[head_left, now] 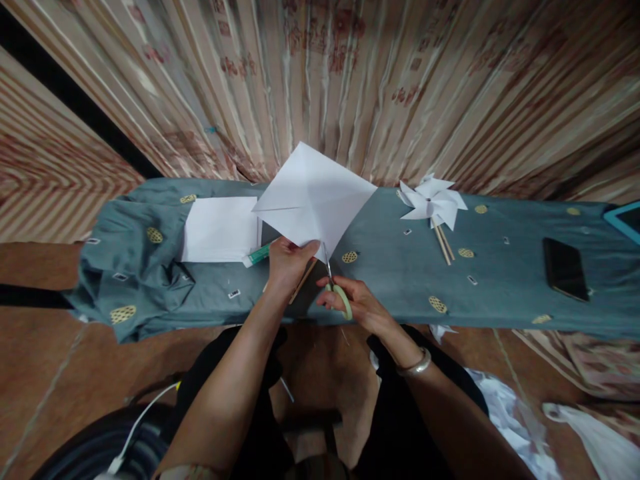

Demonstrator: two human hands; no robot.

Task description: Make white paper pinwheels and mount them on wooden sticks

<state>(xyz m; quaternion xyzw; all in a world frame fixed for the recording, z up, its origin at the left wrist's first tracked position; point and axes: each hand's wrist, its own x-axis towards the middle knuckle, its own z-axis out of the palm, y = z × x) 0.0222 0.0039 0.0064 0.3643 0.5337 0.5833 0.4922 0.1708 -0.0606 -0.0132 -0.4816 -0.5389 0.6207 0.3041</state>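
A square white sheet of paper (315, 190) is raised over the cloth-covered table, one corner toward me, with fold lines and a slit running in from its left corner. Its near edge is pinched in my left hand (289, 263), thumb on top. My right hand (357, 300) grips a pair of scissors (341, 301) by light green handles. The scissor blades meet the paper at its near corner, just right of my left thumb. Below my hands, thin wooden sticks (301, 285) and a green-and-white box (259, 255) are partly covered.
A stack of white paper (220, 230) lies to the left on the patterned green cloth (385, 280). White paper pinwheels (433, 199) on sticks sit at the right, then a black phone (566, 269) and a blue-edged device (625, 220). A curtain (325, 87) hangs behind.
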